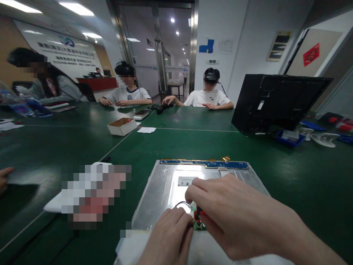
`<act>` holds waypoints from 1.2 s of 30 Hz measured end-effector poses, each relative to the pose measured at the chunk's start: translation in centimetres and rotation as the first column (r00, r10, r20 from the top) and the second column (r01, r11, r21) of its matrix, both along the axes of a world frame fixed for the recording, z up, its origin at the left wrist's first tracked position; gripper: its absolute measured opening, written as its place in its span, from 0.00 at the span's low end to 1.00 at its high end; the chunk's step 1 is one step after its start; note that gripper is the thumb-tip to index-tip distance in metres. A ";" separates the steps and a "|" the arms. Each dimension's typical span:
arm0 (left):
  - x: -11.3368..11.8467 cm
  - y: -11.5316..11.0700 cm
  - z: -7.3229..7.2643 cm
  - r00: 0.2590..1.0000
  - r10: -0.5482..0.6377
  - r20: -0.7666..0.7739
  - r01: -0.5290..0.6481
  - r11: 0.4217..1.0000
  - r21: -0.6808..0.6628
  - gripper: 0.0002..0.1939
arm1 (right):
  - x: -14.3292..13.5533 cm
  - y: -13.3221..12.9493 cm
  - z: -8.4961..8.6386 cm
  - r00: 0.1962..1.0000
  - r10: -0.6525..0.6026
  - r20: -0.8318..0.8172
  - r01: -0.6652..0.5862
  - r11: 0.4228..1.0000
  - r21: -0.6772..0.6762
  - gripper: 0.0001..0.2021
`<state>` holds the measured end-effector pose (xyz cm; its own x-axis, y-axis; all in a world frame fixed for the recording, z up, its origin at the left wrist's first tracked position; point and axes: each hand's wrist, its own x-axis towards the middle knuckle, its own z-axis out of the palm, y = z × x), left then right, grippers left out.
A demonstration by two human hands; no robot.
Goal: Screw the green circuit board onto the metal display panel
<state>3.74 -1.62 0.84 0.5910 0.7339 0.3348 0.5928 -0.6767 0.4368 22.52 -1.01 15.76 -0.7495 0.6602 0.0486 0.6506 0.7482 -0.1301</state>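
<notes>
A flat silver display panel (161, 184) lies before me, with a blue circuit strip (187, 162) along its far edge. On its near part sits a small green circuit board (199, 225), largely covered by my hands. My right hand (223, 209) is closed from above around a red-and-black screwdriver (196, 213); its tip is hidden. Curled fingers of my left hand (173, 228) press at the board's left edge, fingertips partly hidden. A thin dark cable (182, 202) loops beside them. A metal bracket (185, 181) lies just beyond my right hand.
A blurred white-and-red packet (93, 195) lies left of the panel. Farther off are a cardboard box (122, 127) and a paper slip (146, 130). A black monitor (278, 103) and a blue tray (291, 138) stand right. Several people sit opposite; another person's hand (4, 179) shows left.
</notes>
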 end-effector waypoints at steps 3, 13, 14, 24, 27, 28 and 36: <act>-0.1 0.0 -0.1 1.000 -0.009 0.006 0.009 1.000 0.011 0.07 | 0.0 0.1 0.0 1.000 -0.013 0.011 0.013 1.000 0.014 0.07; 0.1 0.0 0.0 1.000 -0.014 0.018 0.013 0.999 0.032 0.08 | -0.1 0.0 0.0 0.999 0.008 -0.032 -0.008 1.000 -0.020 0.09; 0.1 0.0 0.1 1.000 -0.017 0.011 0.017 0.999 0.029 0.08 | -0.1 0.0 0.1 0.999 0.013 -0.030 -0.014 0.999 -0.029 0.10; -0.1 0.0 0.0 0.999 -0.003 0.035 0.002 0.999 0.036 0.09 | -0.2 0.3 -0.6 0.999 -0.049 -0.011 0.049 0.998 0.036 0.05; -0.1 0.0 -0.1 1.000 -0.018 0.016 0.018 1.000 0.025 0.09 | -0.3 0.1 -0.2 1.000 -0.024 -0.010 0.024 1.000 -0.001 0.05; -0.1 0.0 -0.1 1.000 -0.026 0.012 0.026 0.999 0.025 0.09 | -0.3 0.0 0.0 1.000 -0.015 -0.008 0.015 1.000 -0.013 0.06; -0.1 0.0 -0.1 1.000 -0.008 0.016 0.007 1.000 0.022 0.09 | 0.0 -0.2 -0.5 0.999 -0.037 -0.005 0.037 0.999 0.008 0.05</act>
